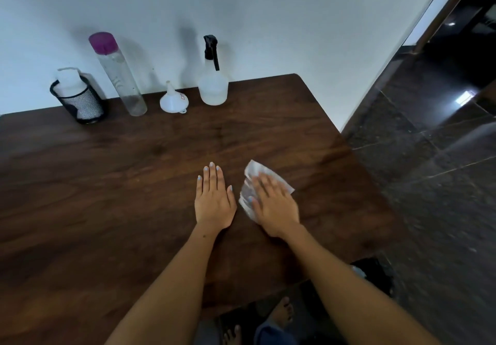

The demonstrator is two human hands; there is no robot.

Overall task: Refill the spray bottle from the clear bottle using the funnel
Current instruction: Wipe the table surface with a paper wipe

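Observation:
A translucent spray bottle (213, 84) with a black trigger head stands at the back of the wooden table (134, 170), near the wall. Left of it a white funnel (174, 99) rests upside down, spout up. Further left stands a tall clear bottle (118, 76) with a purple cap. My left hand (214, 199) lies flat on the table, fingers together, holding nothing. My right hand (275, 206) presses flat on a crumpled white cloth (251, 183) beside it. Both hands are well in front of the bottles.
A black mesh holder (80, 103) with a white pump bottle in it stands at the back left. The table's right edge drops to a dark tiled floor (429, 183). Bare feet show under the near edge.

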